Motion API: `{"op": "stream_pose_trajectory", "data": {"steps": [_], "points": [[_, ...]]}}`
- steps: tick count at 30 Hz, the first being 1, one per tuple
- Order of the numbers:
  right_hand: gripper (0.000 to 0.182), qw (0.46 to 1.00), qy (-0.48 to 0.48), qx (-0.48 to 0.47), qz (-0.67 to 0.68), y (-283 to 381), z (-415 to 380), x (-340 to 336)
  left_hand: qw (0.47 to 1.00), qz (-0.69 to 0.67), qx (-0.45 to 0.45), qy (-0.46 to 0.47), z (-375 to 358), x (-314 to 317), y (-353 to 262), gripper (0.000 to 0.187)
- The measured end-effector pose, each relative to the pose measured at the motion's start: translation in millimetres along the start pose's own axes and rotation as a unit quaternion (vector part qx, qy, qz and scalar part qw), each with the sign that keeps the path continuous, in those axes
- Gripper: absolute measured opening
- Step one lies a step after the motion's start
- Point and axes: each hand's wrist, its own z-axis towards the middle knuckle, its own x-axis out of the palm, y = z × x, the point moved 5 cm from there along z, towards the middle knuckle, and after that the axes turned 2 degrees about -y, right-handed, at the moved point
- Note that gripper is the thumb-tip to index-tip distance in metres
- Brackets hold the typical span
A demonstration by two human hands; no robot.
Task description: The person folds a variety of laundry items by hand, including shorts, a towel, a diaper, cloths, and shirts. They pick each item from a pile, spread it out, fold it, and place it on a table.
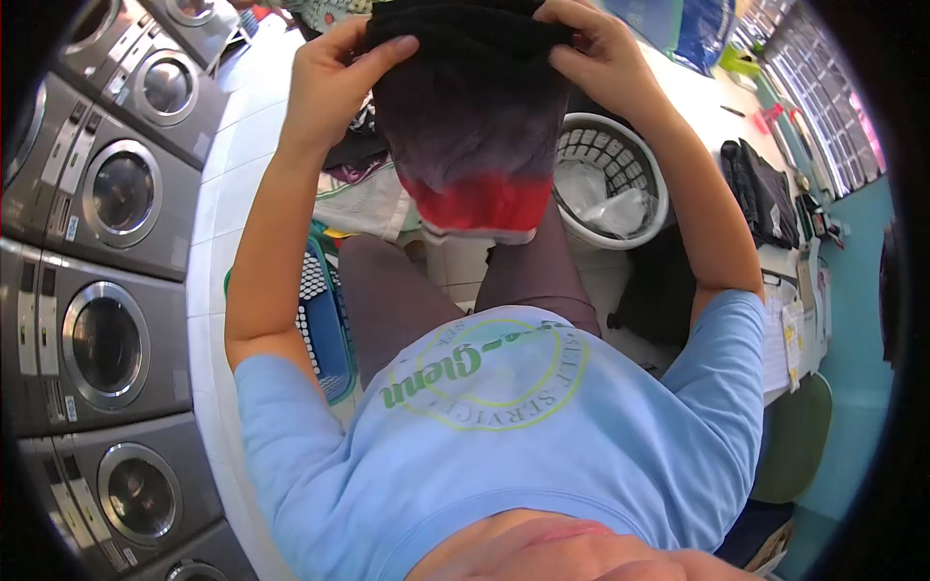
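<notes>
garment [465, 136] hangs over the legs [531, 276], its red band [481, 201] near the bottom edge. left hand [334, 77] pinches its upper left side, thumb in front; right hand [608, 53] pinches the upper right. basket [662, 179] stands just right of it. dark clothes [760, 194] lie by the bench's [707, 116] inner edge.

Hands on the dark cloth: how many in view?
2: the left hand holds the cloth at its upper left, the right hand at its upper right; neither is fully hidden.
</notes>
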Motion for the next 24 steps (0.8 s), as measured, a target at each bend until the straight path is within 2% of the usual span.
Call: {"op": "stream_pose_trajectory", "data": {"steps": [3, 4, 5, 6, 7, 8, 11, 13, 15, 16, 17, 18, 19, 20, 21, 22, 24], "points": [[0.030, 0.995, 0.007, -0.017, -0.094, 11, -34, -19, 1.000, 0.014, 0.026, 0.008, -24, 18, -13, 0.025], [0.028, 0.993, 0.033, -0.045, -0.101, 17, -49, -18, 0.995, 0.072, 0.050, 0.044, -34, 21, -11, 0.029], [0.026, 0.990, 0.058, -0.073, -0.106, 24, -65, -16, 0.992, 0.066, 0.062, 0.083, -51, 32, -15, 0.029], [0.024, 0.984, 0.101, -0.061, -0.130, 29, -83, -13, 0.988, 0.060, 0.073, 0.121, -68, 46, -25, 0.029], [0.020, 0.984, 0.155, 0.031, -0.087, 34, -104, -9, 0.969, 0.077, 0.117, 0.203, -81, 59, -30, 0.027], [0.018, 0.982, 0.172, 0.059, -0.055, 34, -126, -3, 0.960, 0.067, 0.037, 0.271, -106, 68, -13, 0.025], [0.020, 0.943, 0.279, 0.174, 0.048, 24, -184, 19, 0.915, -0.037, -0.043, 0.399, -162, 105, 14, 0.025], [0.020, 0.925, 0.305, 0.218, 0.067, 3, -214, 29, 0.896, -0.094, -0.079, 0.427, -186, 122, 35, 0.025], [0.024, 0.914, 0.298, 0.261, 0.082, -24, -228, 29, 0.898, -0.117, -0.105, 0.411, -185, 127, 53, 0.024], [0.030, 0.932, 0.257, 0.235, 0.095, -38, -228, 27, 0.899, -0.128, -0.117, 0.403, -182, 130, 63, 0.023], [0.035, 0.910, 0.213, 0.305, 0.184, -53, -227, 26, 0.901, -0.142, -0.171, 0.372, -178, 128, 77, 0.025], [0.039, 0.888, 0.192, 0.356, 0.218, -73, -227, 24, 0.900, -0.178, -0.218, 0.334, -176, 125, 103, 0.026], [0.044, 0.899, 0.148, 0.341, 0.231, -84, -215, 23, 0.894, -0.213, -0.263, 0.294, -168, 125, 120, 0.027], [0.047, 0.885, 0.125, 0.369, 0.254, -94, -203, 23, 0.884, -0.230, -0.322, 0.249, -162, 123, 135, 0.025], [0.049, 0.896, 0.108, 0.372, 0.216, -118, -199, 23, 0.868, -0.247, -0.378, 0.205, -153, 124, 145, 0.022], [0.050, 0.900, 0.074, 0.361, 0.235, -145, -197, 29, 0.873, -0.225, -0.399, 0.169, -153, 124, 173, 0.023], [0.050, 0.895, 0.010, 0.409, 0.179, -203, -205, 42, 0.899, -0.168, -0.388, 0.114, -154, 132, 217, 0.032]]}}
